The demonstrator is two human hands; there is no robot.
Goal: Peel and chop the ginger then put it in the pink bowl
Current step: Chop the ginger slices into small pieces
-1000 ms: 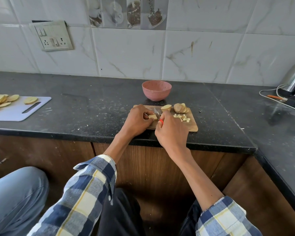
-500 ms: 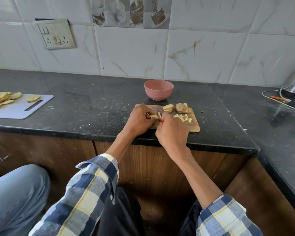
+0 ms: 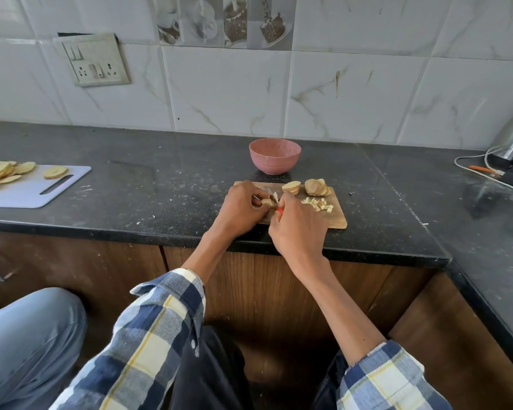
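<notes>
Two hands meet on the wooden chopping board [image 3: 336,220]: the left hand [image 3: 240,207] pinches a ginger piece [image 3: 266,201], the right hand [image 3: 298,229] grips the red-handled knife [image 3: 274,199], its blade lower than a second ago. Diced ginger [image 3: 319,204] and slices [image 3: 290,187] remain; the pink bowl [image 3: 275,155] behind holds none, I judge.

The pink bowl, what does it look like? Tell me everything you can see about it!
The pink bowl is small, round and deep, with a smooth rim and a faintly speckled, matte look, maybe ceramic or plastic. It stands upright on the dark countertop, close to the tiled wall and just behind the wooden chopping board. As far as the inside shows, no ginger is in it yet. Neither hand touches it, and it stands apart from the board.
</notes>
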